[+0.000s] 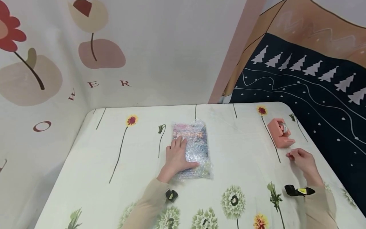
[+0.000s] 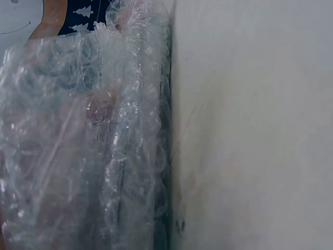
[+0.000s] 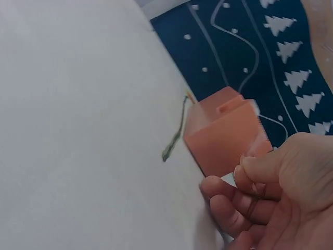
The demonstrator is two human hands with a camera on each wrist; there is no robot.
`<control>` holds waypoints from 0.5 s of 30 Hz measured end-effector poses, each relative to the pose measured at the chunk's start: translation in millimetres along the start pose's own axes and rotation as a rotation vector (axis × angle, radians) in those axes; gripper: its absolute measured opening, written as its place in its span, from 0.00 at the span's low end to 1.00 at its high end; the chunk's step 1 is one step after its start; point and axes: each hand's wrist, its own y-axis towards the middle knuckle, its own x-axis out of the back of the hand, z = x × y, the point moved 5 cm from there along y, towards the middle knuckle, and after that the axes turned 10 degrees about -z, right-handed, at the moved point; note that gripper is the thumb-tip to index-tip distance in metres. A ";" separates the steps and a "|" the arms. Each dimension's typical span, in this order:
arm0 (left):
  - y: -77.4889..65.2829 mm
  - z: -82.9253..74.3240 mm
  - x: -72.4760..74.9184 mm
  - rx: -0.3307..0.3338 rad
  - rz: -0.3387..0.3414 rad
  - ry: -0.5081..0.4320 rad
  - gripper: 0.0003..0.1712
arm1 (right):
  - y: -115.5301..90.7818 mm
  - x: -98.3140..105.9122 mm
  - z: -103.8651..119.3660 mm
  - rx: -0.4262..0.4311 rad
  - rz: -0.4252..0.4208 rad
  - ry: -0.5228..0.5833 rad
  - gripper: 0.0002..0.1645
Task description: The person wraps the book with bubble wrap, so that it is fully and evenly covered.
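Observation:
A flat, book-sized package in clear bubble wrap (image 1: 197, 148) lies near the middle of the table, with a pink and blue printed surface showing through. My left hand (image 1: 176, 157) rests on its left part, fingers spread and thumb out across it. The left wrist view is largely filled by the bubble wrap (image 2: 138, 135) beside the pale tablecloth. At the right, my right hand (image 1: 303, 160) is just in front of a pink tape dispenser (image 1: 278, 133). Its thumb and forefinger pinch the end of a clear strip of tape (image 3: 254, 147) by the dispenser's toothed edge.
A white tablecloth (image 1: 237, 149) printed with flowers covers the table. Behind it hangs a pale flower-print curtain (image 1: 168, 57). Dark blue fabric with white trees (image 1: 300, 82) lies beyond the right edge, close to the dispenser.

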 end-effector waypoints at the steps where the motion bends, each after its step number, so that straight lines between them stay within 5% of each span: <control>1: 0.0 -0.2 0.0 0.000 0.000 -0.003 0.66 | 1.2 0.0 1.6 0.008 -0.003 -0.025 0.21; 15: -0.3 0.0 0.3 -0.003 -0.009 -0.022 0.66 | 16.9 2.8 18.7 0.193 -0.085 -0.333 0.11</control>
